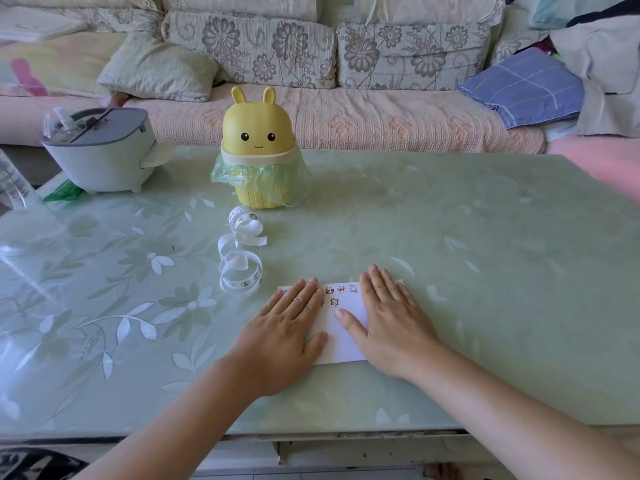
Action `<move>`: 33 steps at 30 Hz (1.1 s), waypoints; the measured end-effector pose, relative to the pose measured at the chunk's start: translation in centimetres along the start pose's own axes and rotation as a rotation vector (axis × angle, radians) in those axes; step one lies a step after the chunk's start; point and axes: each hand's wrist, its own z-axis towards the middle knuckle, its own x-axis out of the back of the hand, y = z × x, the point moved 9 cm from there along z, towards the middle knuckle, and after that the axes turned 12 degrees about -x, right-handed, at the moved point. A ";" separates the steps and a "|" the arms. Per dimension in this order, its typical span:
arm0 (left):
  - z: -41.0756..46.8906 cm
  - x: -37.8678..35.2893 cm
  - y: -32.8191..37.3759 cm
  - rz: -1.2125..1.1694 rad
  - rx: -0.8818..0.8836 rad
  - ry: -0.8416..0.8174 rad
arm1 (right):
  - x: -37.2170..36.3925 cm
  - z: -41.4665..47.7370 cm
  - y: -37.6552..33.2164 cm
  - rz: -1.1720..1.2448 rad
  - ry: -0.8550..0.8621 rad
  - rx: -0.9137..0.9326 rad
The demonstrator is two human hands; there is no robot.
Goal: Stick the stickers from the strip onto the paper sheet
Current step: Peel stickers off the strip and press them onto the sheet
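Left hand (284, 327) and right hand (391, 323) lie flat, fingers straight, pressing the paper sheet (341, 341) beneath them. The curled sticker strip (242, 283) sits just beyond the left fingertips, seemingly untouched.

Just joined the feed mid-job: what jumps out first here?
A yellow rabbit-eared plastic bin with a green bag liner stands mid-table. In front, the left hand and right hand lie flat on a white paper sheet bearing small stickers; a curled white sticker strip lies to its left.
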 end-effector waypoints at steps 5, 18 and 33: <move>0.0 0.1 -0.4 -0.134 -0.001 -0.014 | 0.1 0.3 -0.1 0.025 -0.066 -0.083; -3.9 9.1 -7.9 -0.097 0.216 0.551 | 5.1 2.4 -8.8 0.494 -0.002 0.075; -5.4 8.3 -11.3 -0.282 0.443 0.436 | 3.8 4.4 -13.0 0.732 -0.107 0.031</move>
